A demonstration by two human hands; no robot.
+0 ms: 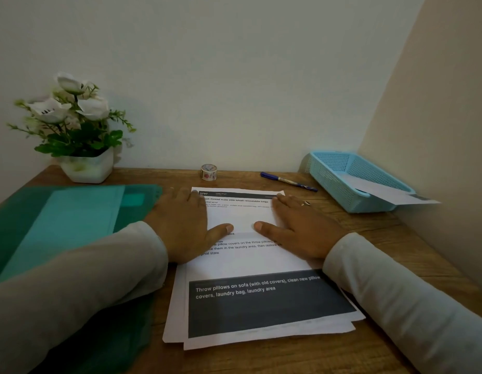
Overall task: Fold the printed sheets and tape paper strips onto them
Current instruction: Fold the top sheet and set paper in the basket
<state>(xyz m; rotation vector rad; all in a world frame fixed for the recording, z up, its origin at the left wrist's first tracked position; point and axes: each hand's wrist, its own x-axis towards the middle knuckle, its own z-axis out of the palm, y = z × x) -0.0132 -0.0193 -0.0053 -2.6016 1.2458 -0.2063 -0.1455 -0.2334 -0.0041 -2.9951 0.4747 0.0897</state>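
Lying flat, both hands [180, 228] press a printed sheet [240, 217] headed "3797".

Pale grey long sleeves [72, 279]; ring [306, 203] on right hand [296, 228]

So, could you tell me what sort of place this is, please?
Probably a home desk in a room corner: a wooden desktop, a pot of white flowers, a blue mesh tray and a green document folder.

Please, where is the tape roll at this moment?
In the head view the tape roll stands by the wall at the far edge of the desk, beyond the printed sheets, flower pot to its left, pen to its right.
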